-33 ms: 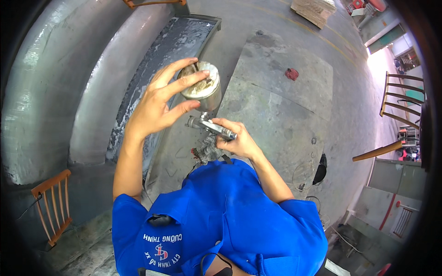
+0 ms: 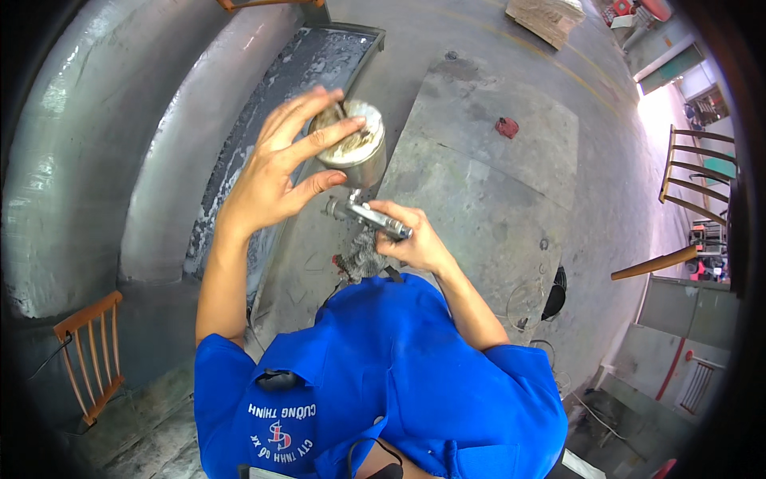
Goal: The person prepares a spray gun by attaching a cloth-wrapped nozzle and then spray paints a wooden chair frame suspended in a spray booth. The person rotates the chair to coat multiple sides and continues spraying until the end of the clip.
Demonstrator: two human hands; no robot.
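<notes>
A metal spray gun [image 2: 373,217] with a round cup [image 2: 369,171] on top is held out in front of my chest. My right hand [image 2: 416,238] is wrapped round the gun's body and handle. Across the cup's paint-stained pale lid [image 2: 363,142] lie the spread, bent fingers of my left hand [image 2: 275,164], while its thumb presses against the near side of the rim. The cup leans slightly, its lid turned up toward me. My right fingertips are partly hidden behind the gun.
On the left, curved grey sheeting stands beside a paint-splashed trough [image 2: 275,104]. A wooden chair back [image 2: 89,351] is at lower left, another slatted wooden piece [image 2: 698,172] at right. A red crumpled item [image 2: 506,128] lies on the floor sheet [image 2: 495,199]. A board stack [image 2: 546,20] sits far off.
The cup and gun have shifted very slightly to the right. My left fingers have moved a little over the lid; my right hand keeps its hold.
</notes>
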